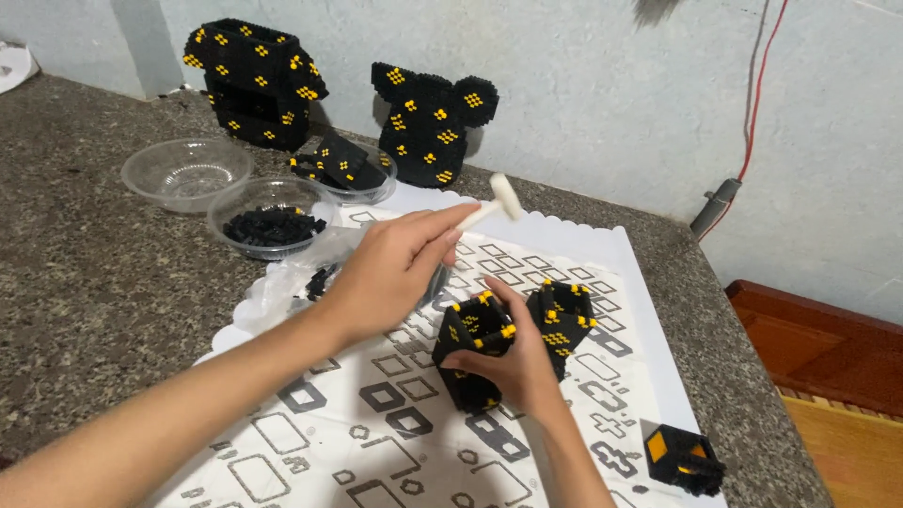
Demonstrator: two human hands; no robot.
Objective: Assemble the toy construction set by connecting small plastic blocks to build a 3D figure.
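Two bare hands work over a grey speckled stone counter (103, 282), most of it covered near the person by a white mat with scalloped edges and a printed pattern of rectangles (395, 442), likely laid down so small pieces stay visible and do not roll off. At the back, against the pale wall, stand two large finished-looking black block assemblies with yellow studs: a boxy one (256, 83) and a second with rounded ears (431, 120), both parked well apart from the working area. In front of them sit three clear plastic bowls: an empty one (186, 173), one holding loose black pieces (270, 218) and one holding a smaller black-and-yellow section (340, 167), which keeps the parts sorted and within reach. At the mat's near right corner lies a small black and orange cube section (684, 458), set aside.

The left hand (390, 273) crosses over the middle, fingers pinched shut on the handle of a small white hammer (497, 202), its head raised above the build. The right hand (513, 369) wraps its fingers firmly around a black block piece with yellow corners (475, 348), bracing it upright on the mat, just beside a similar piece (562, 320).
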